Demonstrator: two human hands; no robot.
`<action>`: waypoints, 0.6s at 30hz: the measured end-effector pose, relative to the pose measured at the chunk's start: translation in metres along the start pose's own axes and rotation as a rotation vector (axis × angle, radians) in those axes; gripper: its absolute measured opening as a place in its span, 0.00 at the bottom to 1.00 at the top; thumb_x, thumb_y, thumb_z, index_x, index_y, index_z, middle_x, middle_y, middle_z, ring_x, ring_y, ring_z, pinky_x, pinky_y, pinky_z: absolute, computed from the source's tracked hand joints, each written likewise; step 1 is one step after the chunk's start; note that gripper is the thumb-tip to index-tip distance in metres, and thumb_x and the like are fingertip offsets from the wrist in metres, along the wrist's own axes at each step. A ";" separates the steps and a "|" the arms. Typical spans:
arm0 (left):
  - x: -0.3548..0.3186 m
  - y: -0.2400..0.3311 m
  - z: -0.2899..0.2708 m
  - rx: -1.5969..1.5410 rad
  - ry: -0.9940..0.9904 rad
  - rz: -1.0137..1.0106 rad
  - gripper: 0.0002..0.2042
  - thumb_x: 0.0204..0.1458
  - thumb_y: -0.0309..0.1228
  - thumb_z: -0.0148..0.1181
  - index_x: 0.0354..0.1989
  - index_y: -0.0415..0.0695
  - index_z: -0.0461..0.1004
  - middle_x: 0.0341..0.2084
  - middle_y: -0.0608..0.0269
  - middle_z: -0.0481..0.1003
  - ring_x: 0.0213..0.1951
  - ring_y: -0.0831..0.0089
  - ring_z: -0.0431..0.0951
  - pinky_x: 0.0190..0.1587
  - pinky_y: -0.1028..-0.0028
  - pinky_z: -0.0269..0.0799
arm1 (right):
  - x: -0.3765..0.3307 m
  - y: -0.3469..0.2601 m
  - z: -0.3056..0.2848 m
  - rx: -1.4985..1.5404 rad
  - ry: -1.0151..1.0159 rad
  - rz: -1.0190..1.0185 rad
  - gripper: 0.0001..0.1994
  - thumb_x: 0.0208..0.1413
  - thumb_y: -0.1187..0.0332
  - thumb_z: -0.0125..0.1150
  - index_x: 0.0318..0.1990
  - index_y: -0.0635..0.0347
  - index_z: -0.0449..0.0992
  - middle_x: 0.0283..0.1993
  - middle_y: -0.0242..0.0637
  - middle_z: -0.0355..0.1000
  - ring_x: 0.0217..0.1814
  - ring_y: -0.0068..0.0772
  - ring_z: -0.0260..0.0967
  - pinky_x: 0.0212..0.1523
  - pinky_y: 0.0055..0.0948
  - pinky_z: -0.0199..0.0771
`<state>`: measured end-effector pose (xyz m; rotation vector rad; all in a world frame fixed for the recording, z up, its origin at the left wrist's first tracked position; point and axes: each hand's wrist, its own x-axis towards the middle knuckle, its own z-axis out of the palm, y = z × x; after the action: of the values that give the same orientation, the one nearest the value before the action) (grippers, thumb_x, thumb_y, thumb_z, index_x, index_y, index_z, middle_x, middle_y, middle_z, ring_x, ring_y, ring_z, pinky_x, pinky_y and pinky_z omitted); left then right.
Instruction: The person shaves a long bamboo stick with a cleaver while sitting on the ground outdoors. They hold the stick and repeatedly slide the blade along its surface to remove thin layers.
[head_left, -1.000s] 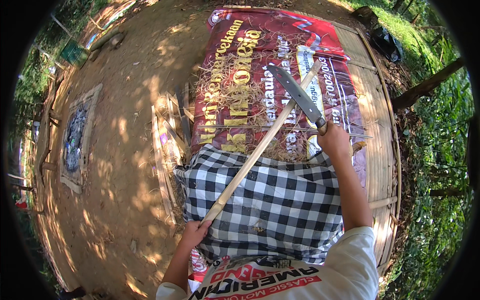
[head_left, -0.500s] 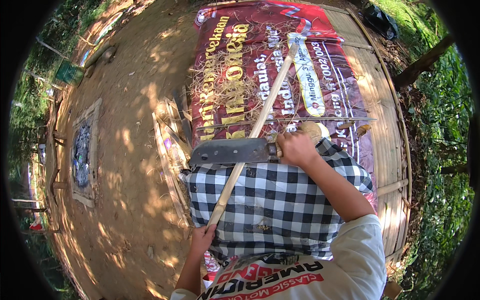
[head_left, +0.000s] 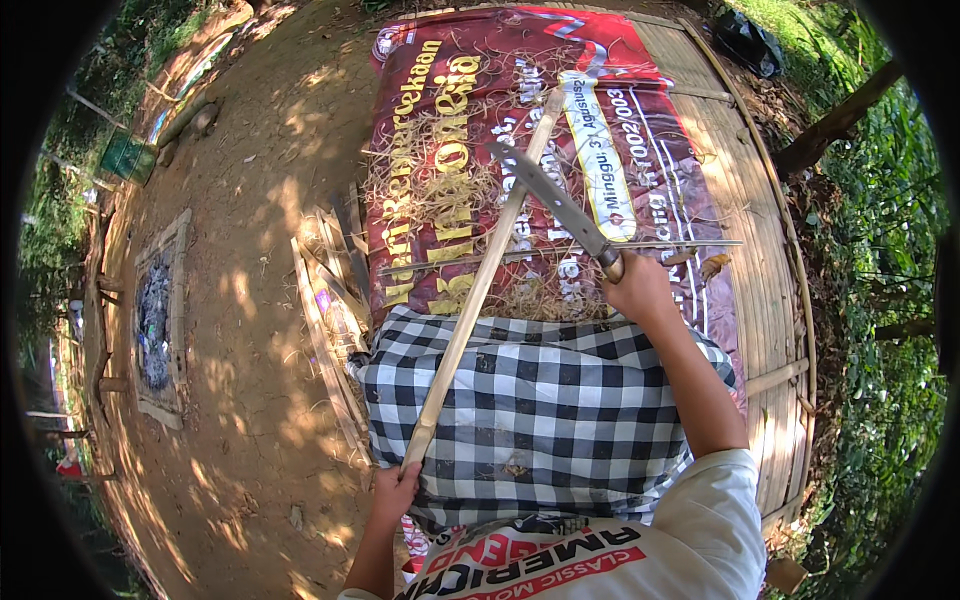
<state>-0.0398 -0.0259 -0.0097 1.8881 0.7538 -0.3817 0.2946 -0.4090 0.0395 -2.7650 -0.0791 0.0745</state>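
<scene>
My left hand (head_left: 397, 487) is closed round the near end of a long pale bamboo strip (head_left: 462, 342). The strip slants away to the upper right, across the black-and-white checked cloth (head_left: 560, 410) over my lap and above a red banner. In my right hand (head_left: 640, 288) is the handle of a machete (head_left: 562, 207) with a broad dark blade. Its blade points to the far left and crosses the strip toward the strip's far part; whether they touch I cannot tell. Curled bamboo shavings (head_left: 440, 165) lie scattered over the banner.
The red printed banner (head_left: 690, 215) covers a bamboo-slat platform (head_left: 765, 300). A thin stick (head_left: 480, 262) lies across it. Split bamboo pieces (head_left: 325, 340) lie at the platform's left on bare earth. Further left is a framed ash pit (head_left: 157, 320); green plants grow at the right.
My right hand has moved right and slightly down, and the machete has swung from lying crosswise near my lap to slanting out along the strip's far part. My left hand keeps its hold.
</scene>
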 end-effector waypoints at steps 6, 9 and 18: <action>-0.006 0.001 0.003 0.093 0.108 0.128 0.20 0.54 0.40 0.63 0.17 0.35 0.74 0.09 0.64 0.70 0.14 0.78 0.69 0.19 0.73 0.64 | -0.008 -0.049 -0.027 0.331 -0.101 -0.192 0.20 0.38 0.65 0.66 0.41 0.66 0.76 0.26 0.52 0.73 0.31 0.52 0.74 0.36 0.42 0.74; -0.009 -0.001 0.002 0.144 0.134 0.181 0.20 0.53 0.40 0.63 0.19 0.34 0.75 0.09 0.60 0.70 0.14 0.76 0.69 0.20 0.72 0.64 | -0.007 -0.061 -0.060 0.575 -0.165 -0.172 0.16 0.42 0.70 0.65 0.39 0.70 0.74 0.22 0.42 0.71 0.23 0.35 0.70 0.27 0.32 0.70; -0.002 -0.027 -0.018 0.177 0.130 0.245 0.17 0.52 0.37 0.63 0.23 0.32 0.75 0.10 0.53 0.65 0.15 0.73 0.65 0.21 0.68 0.62 | 0.003 -0.045 -0.081 1.078 -0.163 0.148 0.10 0.55 0.69 0.63 0.35 0.66 0.70 0.22 0.34 0.69 0.20 0.23 0.67 0.21 0.26 0.67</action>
<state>-0.0601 -0.0029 -0.0203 2.1599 0.5792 -0.1768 0.3005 -0.3962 0.1309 -1.6796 0.1001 0.2852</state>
